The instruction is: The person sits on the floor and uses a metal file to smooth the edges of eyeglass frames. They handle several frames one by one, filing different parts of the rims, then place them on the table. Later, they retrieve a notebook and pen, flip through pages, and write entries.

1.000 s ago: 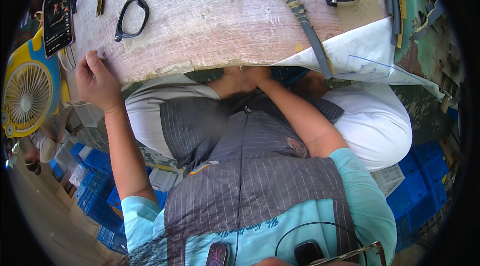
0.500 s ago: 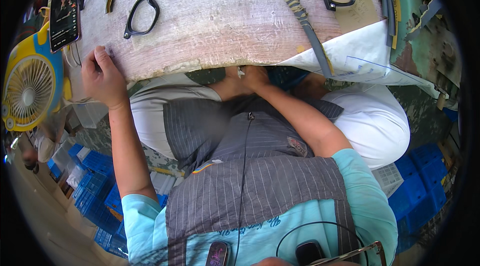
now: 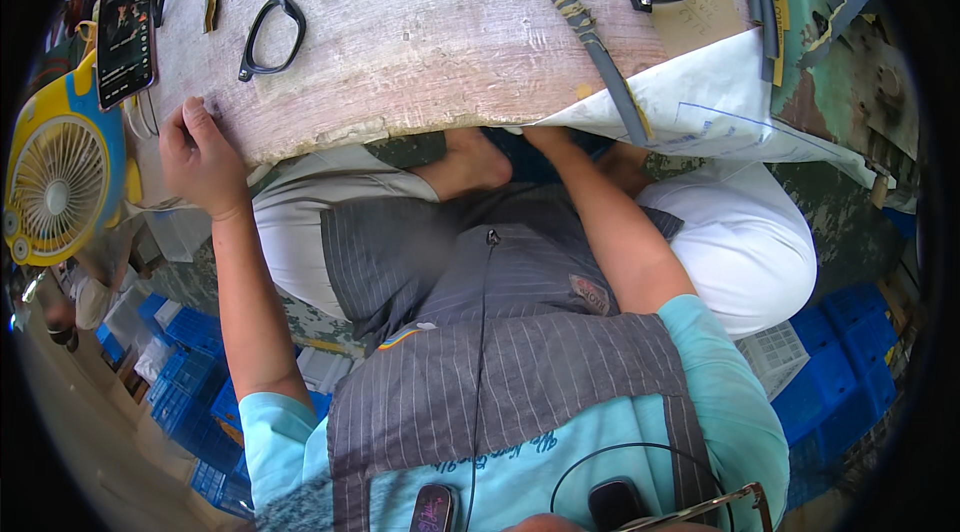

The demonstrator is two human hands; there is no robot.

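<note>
Fingers of the left hand curl flat onto the worn wooden bench edge; right hand's are hidden beneath.

1. The person is wearing a light turquoise short-sleeved shirt.
2. A grey pinstriped apron is covering the chest and lap.
3. A thin black cable is running down the apron.
4. White trousers are showing beneath.
</note>
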